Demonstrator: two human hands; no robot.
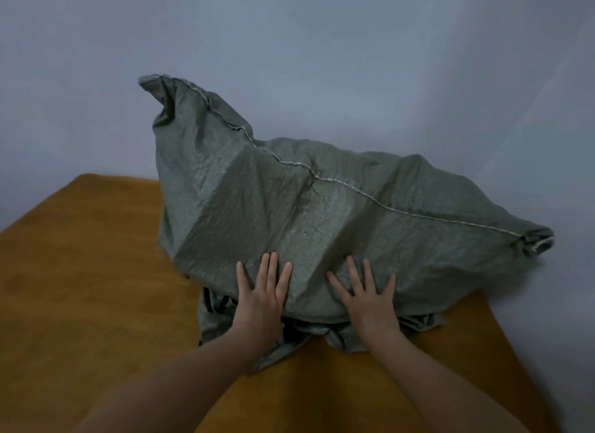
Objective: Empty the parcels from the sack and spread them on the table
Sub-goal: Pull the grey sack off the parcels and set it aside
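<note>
The task is judged to be barely begun. The sack [289,207] is seen lying bulky on the table [80,271], its far side propped against the wall [354,46], and no parcels are seen outside it anywhere on the table. Angular bulges are shown under the cloth, so the load is taken to be inside (the parcels themselves are hidden). A stitched seam [402,211] is seen running along the sack's upper ridge, while loose bunched cloth, judged to be the mouth, is tucked under the sack's near edge. The left hand [260,300] is laid flat on the sack's near face, left of its middle, and the right hand [367,303] is laid flat just to the right of it. The fingers [272,268] of both are held straight and spread on the cloth, and nothing is gripped. Everything is left to be done: the mouth is to be opened, the parcels tipped out and spread over the table.
</note>
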